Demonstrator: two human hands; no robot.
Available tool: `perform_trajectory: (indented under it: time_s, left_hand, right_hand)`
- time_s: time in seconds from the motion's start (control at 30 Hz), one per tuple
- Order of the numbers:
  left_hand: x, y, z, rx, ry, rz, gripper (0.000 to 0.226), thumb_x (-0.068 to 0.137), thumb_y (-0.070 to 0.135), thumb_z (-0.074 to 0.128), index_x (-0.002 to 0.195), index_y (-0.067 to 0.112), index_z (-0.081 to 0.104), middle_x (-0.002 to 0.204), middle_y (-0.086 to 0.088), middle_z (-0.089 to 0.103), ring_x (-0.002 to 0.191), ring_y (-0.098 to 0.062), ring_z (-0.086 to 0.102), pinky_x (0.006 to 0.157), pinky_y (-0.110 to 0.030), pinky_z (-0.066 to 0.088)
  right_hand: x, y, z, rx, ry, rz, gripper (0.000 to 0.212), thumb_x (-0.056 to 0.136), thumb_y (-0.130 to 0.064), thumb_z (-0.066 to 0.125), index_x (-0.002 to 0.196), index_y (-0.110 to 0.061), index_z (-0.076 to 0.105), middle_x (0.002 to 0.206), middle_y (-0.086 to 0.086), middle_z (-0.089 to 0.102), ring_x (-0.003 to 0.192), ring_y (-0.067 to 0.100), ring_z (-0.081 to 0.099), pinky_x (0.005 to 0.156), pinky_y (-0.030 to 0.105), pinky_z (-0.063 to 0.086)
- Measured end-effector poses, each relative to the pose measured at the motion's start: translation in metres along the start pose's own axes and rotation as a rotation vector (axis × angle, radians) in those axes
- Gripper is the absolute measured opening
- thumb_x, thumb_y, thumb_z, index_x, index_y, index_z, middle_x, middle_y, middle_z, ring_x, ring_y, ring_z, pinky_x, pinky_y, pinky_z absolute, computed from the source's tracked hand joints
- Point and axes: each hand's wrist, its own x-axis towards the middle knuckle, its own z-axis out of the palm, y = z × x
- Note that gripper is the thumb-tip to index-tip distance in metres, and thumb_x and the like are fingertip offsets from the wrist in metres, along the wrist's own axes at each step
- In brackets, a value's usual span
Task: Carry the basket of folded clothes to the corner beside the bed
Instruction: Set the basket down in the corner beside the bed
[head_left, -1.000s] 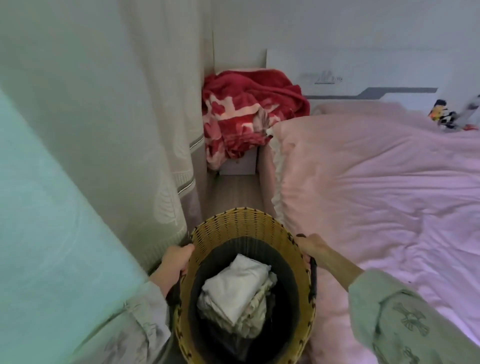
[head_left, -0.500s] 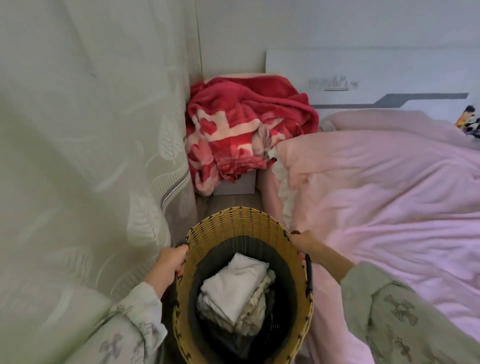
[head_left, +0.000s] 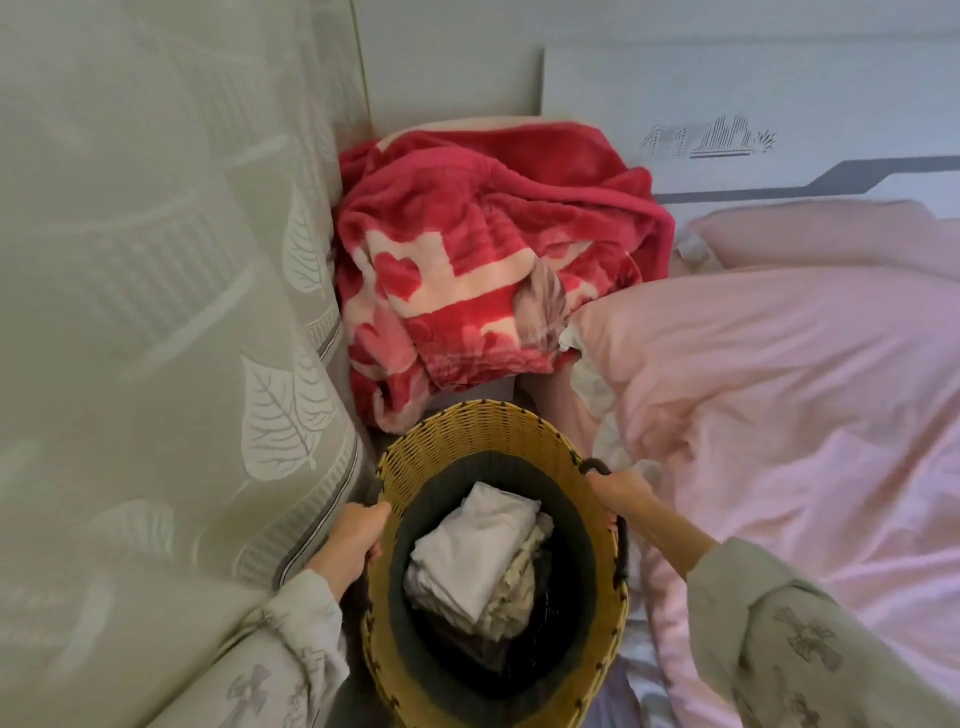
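Gripping: both hands are clamped on the woven basket (head_left: 483, 431), one on each side of its rim, with the basket between them.
Left hand: the left hand (head_left: 353, 540) is wrapped over the rim at about 9 o'clock on the basket's mouth, fingers curled inward, thumb side up; its handle is hidden under the hand.
Right hand: the right hand (head_left: 621, 493) is closed around the dark handle (head_left: 622, 545) at about 2 o'clock on the mouth; part of the handle loop shows below the wrist.
Sleeves: pale printed sleeves (head_left: 810, 639) cover both forearms, entering from 5 and 7 o'clock of the view.
Basket: yellow-brown wicker outside with a dark inner liner, seen from above, at 6 o'clock in the view, tilted slightly away from the camera. Whether it rests on the floor I cannot tell.
Contents: folded clothes (head_left: 478, 551) lie stacked inside, white piece on top, cream patterned pieces under it, leaning toward the right wall of the liner.
Curtain: a pale leaf-patterned curtain (head_left: 156, 312) fills the 9 o'clock side, just beside the left hand.
Blanket: a red and pink heart-print blanket (head_left: 483, 260) is heaped at 12 o'clock, just beyond the basket's far rim, draped over something pale.
Bed: a pink duvet (head_left: 779, 389) spreads from 1 to 4 o'clock, touching or nearly touching the right hand.
Headboard: a white headboard (head_left: 727, 93) with a grey stripe stands at 1 o'clock behind the bed.
Gap: the basket sits in the narrow space between curtain and bed.
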Motion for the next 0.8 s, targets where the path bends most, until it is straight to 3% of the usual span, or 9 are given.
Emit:
perform_trajectory:
  time_s: [0.17, 0.3, 0.4, 0.47, 0.53, 0.6, 0.67, 0.73, 0.8]
  left_hand:
    - [0.055, 0.042, 0.014, 0.070, 0.008, -0.035, 0.033, 0.094, 0.018, 0.049, 0.063, 0.007, 0.044, 0.053, -0.009, 0.042, 0.048, -0.022, 0.040, 0.058, -0.030, 0.034]
    - [0.095, 0.059, 0.030, 0.055, 0.004, -0.136, 0.031, 0.094, 0.014, 0.051, 0.065, 0.008, 0.045, 0.056, -0.009, 0.045, 0.051, -0.021, 0.041, 0.061, -0.029, 0.036]
    - [0.129, 0.066, 0.048, 0.044, 0.012, -0.211, 0.028, 0.094, 0.016, 0.053, 0.068, 0.006, 0.051, 0.057, -0.008, 0.048, 0.054, -0.020, 0.044, 0.060, -0.029, 0.034]
    - [0.153, 0.070, 0.062, 0.021, 0.013, -0.247, 0.017, 0.094, 0.017, 0.054, 0.099, 0.003, 0.061, 0.063, -0.007, 0.051, 0.058, -0.017, 0.047, 0.060, -0.027, 0.035]
    - [0.174, 0.074, 0.073, 0.024, -0.010, -0.273, 0.045, 0.095, 0.018, 0.054, 0.135, -0.001, 0.046, 0.068, -0.006, 0.053, 0.061, -0.015, 0.049, 0.064, -0.027, 0.038]
    - [0.207, 0.073, 0.086, 0.042, -0.022, -0.282, 0.056, 0.096, 0.015, 0.052, 0.145, -0.001, 0.033, 0.069, -0.006, 0.054, 0.062, -0.015, 0.049, 0.078, -0.030, 0.041]
    - [0.228, 0.070, 0.093, 0.063, -0.023, -0.310, 0.042, 0.096, 0.010, 0.049, 0.137, -0.001, 0.045, 0.068, -0.007, 0.053, 0.063, -0.016, 0.048, 0.079, -0.030, 0.041]
    - [0.247, 0.065, 0.097, 0.088, -0.021, -0.334, 0.015, 0.096, 0.010, 0.047, 0.104, 0.004, 0.059, 0.069, -0.006, 0.053, 0.066, -0.016, 0.049, 0.070, -0.027, 0.041]
    - [0.264, 0.055, 0.101, 0.112, -0.026, -0.352, 0.021, 0.097, 0.011, 0.046, 0.077, 0.010, 0.053, 0.069, -0.006, 0.054, 0.070, -0.017, 0.051, 0.071, -0.029, 0.039]
  right_hand:
    - [0.055, -0.026, 0.003, 0.028, -0.042, 0.044, 0.040, 0.092, -0.021, 0.044, 0.055, -0.006, 0.047, 0.046, 0.006, 0.050, 0.043, 0.019, 0.047, 0.050, 0.028, 0.042]
    - [0.105, -0.045, 0.006, 0.012, -0.091, 0.103, 0.042, 0.094, -0.023, 0.043, 0.056, -0.008, 0.049, 0.027, -0.004, 0.048, 0.042, 0.013, 0.046, 0.049, 0.024, 0.040]
    - [0.152, -0.052, 0.017, 0.014, -0.153, 0.152, 0.044, 0.096, -0.025, 0.043, 0.055, -0.009, 0.052, 0.047, 0.002, 0.055, 0.050, 0.013, 0.049, 0.076, 0.031, 0.049]
    - [0.188, -0.053, 0.026, -0.021, -0.170, 0.186, 0.049, 0.095, -0.025, 0.042, 0.050, -0.010, 0.051, 0.052, 0.003, 0.054, 0.052, 0.014, 0.049, 0.077, 0.031, 0.046]
    - [0.222, -0.053, 0.032, -0.033, -0.188, 0.219, 0.051, 0.096, -0.026, 0.042, 0.049, -0.010, 0.050, 0.053, 0.003, 0.053, 0.054, 0.015, 0.050, 0.073, 0.028, 0.044]
    - [0.262, -0.053, 0.046, -0.029, -0.227, 0.266, 0.046, 0.097, -0.028, 0.044, 0.055, -0.008, 0.052, 0.056, 0.003, 0.053, 0.054, 0.015, 0.050, 0.068, 0.027, 0.044]
    - [0.283, -0.054, 0.056, -0.025, -0.267, 0.290, 0.040, 0.098, -0.030, 0.043, 0.068, -0.006, 0.055, 0.059, 0.003, 0.053, 0.054, 0.012, 0.049, 0.068, 0.026, 0.041]
    - [0.304, -0.053, 0.070, -0.012, -0.281, 0.305, 0.036, 0.099, -0.031, 0.043, 0.076, -0.006, 0.055, 0.061, 0.004, 0.054, 0.056, 0.012, 0.049, 0.074, 0.026, 0.038]
    - [0.321, -0.049, 0.082, -0.010, -0.272, 0.317, 0.040, 0.098, -0.030, 0.044, 0.066, -0.008, 0.053, 0.061, 0.005, 0.054, 0.057, 0.014, 0.050, 0.074, 0.027, 0.039]
